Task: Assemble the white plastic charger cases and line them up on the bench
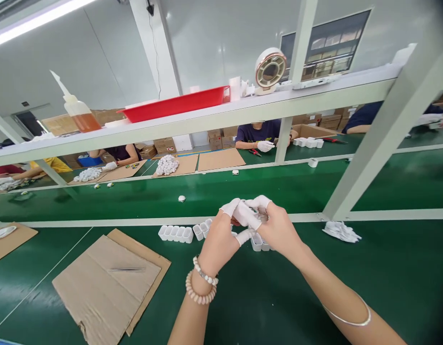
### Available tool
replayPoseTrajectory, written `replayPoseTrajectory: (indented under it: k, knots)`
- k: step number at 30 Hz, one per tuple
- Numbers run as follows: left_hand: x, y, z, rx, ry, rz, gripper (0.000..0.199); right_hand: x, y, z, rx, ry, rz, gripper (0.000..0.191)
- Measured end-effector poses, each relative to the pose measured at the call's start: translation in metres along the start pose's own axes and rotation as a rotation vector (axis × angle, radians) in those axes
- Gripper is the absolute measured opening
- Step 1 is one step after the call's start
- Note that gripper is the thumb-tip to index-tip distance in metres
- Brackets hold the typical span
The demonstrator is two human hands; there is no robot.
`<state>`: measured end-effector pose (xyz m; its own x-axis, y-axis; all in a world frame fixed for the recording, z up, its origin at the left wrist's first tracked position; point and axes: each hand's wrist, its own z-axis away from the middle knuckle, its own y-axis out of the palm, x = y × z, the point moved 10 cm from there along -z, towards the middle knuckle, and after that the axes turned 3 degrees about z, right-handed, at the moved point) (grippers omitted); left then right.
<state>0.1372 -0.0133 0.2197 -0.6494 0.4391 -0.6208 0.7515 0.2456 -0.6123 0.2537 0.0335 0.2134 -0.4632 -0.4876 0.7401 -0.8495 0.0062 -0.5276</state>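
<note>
— Green matting covers the bench (243,306) from the lower edge up to the pale rail across the middle. What sits on it?

— At lower left lies a sheet of cardboard (106,282) with thin tweezers (127,270) resting on it. Just above centre runs a row of small white plastic cases (176,233), side by side, touching one another. To the right of centre lies a crumpled white heap (341,231); I cannot tell what it is made of.

— And your hands?

— Both meet at the centre of the frame, just above the row. My left hand (217,242), with bead bracelets at the wrist, and my right hand (277,230), with a thin bangle further down the arm, wear white finger cots. The fingertips of both are pinched together around a small white part (250,216), mostly hidden between them, so I cannot make out its shape.

— Behind that?

— Across the upper middle runs a shelf carrying a red tray (178,103), a squeeze bottle (79,110) and a tape roll (270,71). Other people sit beyond the green belt.
</note>
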Motion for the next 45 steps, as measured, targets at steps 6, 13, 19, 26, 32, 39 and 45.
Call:
replayPoseTrajectory:
  k: [6,13,19,26,32,39,45]
  knots:
    - [0.09,-0.055,0.016,0.207,-0.187,-0.404,0.058,-0.054,0.034,-0.041,0.094,0.087,0.282,0.054]
    - [0.237,-0.057,0.061,0.496,-0.703,-0.627,0.047,-0.124,0.098,-0.105,0.247,0.186,0.601,0.031]
    - [0.26,-0.034,0.059,0.513,-0.71,-0.628,0.033,-0.163,0.139,-0.127,0.4,0.224,0.753,0.03]
    - [0.258,-0.035,0.059,0.522,-0.696,-0.587,0.036,-0.167,0.163,-0.136,0.482,0.215,0.948,0.032]
    - [0.22,-0.043,0.047,0.509,-0.646,-0.561,0.048,-0.128,0.225,-0.162,0.545,0.009,0.854,0.039]
    - [0.149,0.003,0.054,0.628,-0.589,-0.484,0.043,-0.118,0.288,-0.18,0.596,-0.052,0.666,0.037]
    - [0.16,0.045,0.073,0.594,-0.667,-0.457,0.04,-0.128,0.297,-0.194,0.584,-0.001,0.538,0.036]
